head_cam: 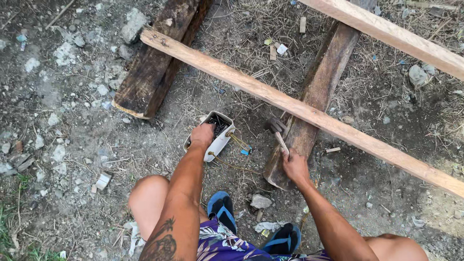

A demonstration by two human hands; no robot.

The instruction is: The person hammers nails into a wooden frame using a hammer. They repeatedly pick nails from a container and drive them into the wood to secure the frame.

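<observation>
My left hand (202, 136) reaches into a white cut-open container (216, 142) on the ground that holds dark nails; its fingers are inside, so I cannot see whether they pinch anything. My right hand (294, 164) grips the wooden handle of a hammer (279, 134), whose dark metal head rests near the lower dark timber (314, 96). A long pale plank (299, 108) lies across two dark timbers just beyond both hands. I am squatting, with my knees and blue sandals (222, 208) below.
A second dark timber (154, 67) lies at upper left under the plank. Another pale plank (396, 36) crosses the upper right. The ground is dirt with stones, dry grass and wood scraps. A yellow cord (238, 141) trails from the container.
</observation>
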